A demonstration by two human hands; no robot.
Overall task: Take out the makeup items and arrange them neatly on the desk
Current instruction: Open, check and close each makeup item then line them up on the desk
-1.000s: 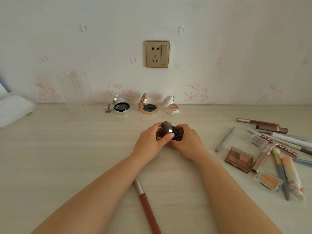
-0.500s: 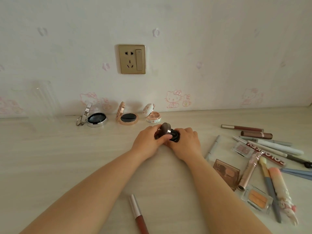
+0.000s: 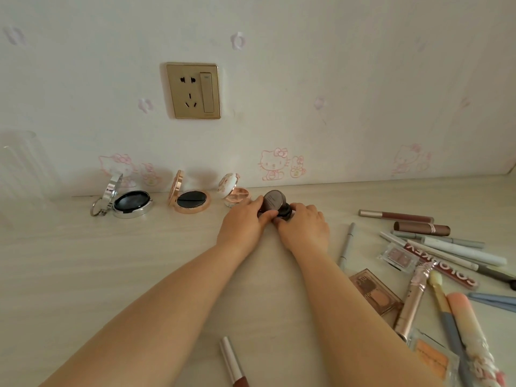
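Observation:
A small round brown compact (image 3: pixel 275 203) with its lid raised sits low over the desk near the wall. My left hand (image 3: pixel 243 223) grips its left side and my right hand (image 3: pixel 303 226) grips its dark base from the right. Along the wall to the left stand three open compacts in a row: a silver one (image 3: pixel 127 201), a rose-gold one (image 3: pixel 190 198) and a small white one (image 3: pixel 234 189). The brown compact is just right of the white one.
A heap of makeup lies at the right: pencils, a brown tube (image 3: pixel 421 228), a palette (image 3: pixel 375 291), brushes (image 3: pixel 472 328) and small blush cases. A red-brown lip pencil (image 3: pixel 233 361) lies at the front. A clear cup (image 3: pixel 22 166) stands far left. A wall socket (image 3: pixel 193 90) is above.
Both hands have carried the brown compact away from me toward the wall, to the right end of the compact row. The view has shifted right.

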